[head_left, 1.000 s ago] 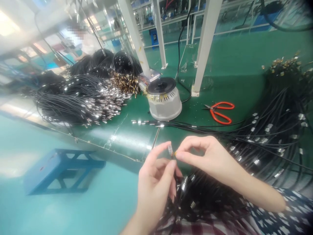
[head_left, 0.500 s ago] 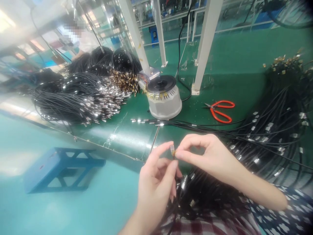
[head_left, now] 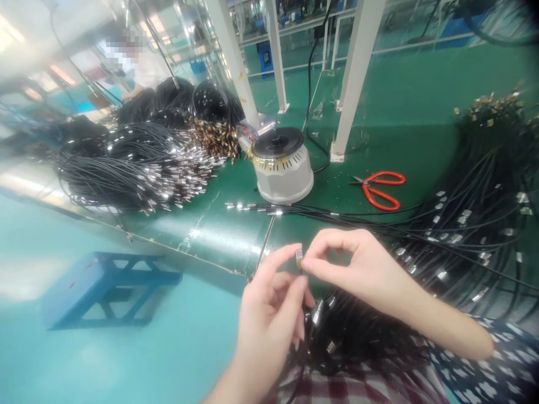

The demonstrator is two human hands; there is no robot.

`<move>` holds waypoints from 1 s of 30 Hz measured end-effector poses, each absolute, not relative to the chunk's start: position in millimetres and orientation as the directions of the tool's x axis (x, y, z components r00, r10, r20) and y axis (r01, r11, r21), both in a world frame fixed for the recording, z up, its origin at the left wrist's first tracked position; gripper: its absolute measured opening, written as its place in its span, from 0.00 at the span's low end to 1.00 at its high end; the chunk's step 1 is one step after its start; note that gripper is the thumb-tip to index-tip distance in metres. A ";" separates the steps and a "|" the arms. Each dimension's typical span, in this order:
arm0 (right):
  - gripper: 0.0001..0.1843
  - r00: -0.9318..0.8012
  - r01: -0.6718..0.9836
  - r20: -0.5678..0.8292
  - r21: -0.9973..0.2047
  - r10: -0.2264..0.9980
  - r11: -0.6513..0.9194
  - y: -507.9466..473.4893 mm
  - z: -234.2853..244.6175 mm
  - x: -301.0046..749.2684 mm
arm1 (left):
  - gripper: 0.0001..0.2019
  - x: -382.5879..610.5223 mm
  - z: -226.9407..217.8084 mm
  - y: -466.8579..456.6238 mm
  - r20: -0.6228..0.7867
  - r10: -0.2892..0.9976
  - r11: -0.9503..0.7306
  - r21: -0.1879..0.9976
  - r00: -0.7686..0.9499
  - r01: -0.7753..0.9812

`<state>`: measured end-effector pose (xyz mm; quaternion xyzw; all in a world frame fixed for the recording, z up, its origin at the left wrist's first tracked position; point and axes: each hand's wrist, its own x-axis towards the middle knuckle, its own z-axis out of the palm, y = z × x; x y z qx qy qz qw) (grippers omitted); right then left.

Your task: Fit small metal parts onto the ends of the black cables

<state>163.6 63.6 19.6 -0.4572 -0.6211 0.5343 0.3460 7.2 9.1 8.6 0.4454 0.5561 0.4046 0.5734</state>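
Note:
Between my hands is the small metal connector on the end of a black cable, its tip pointing up. My left hand is closed around this cable end, the index fingertip against the connector's left side and the thumb just below. My right hand pinches with thumb and forefinger at the yellowish lower part of the connector; what lies between those fingertips is too small to make out. Under both hands a bundle of black cables with shiny metal ends lies across my lap.
Red-handled cutters lie spread on the green table. A white round device with a black top stands beyond my hands. Heaped cables fill the left, more cables the right. A blue stool stands on the floor. A person works at the far left.
The connector has shifted very slightly to the right and looks more upright. Both hands otherwise keep their grip and place.

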 end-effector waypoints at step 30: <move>0.10 -0.294 0.013 -0.036 -0.999 0.955 -0.033 61.4 2.8 161.3 | 0.09 1.0 -3.4 19.8 -0.347 0.936 0.350 0.909 0.051 -0.228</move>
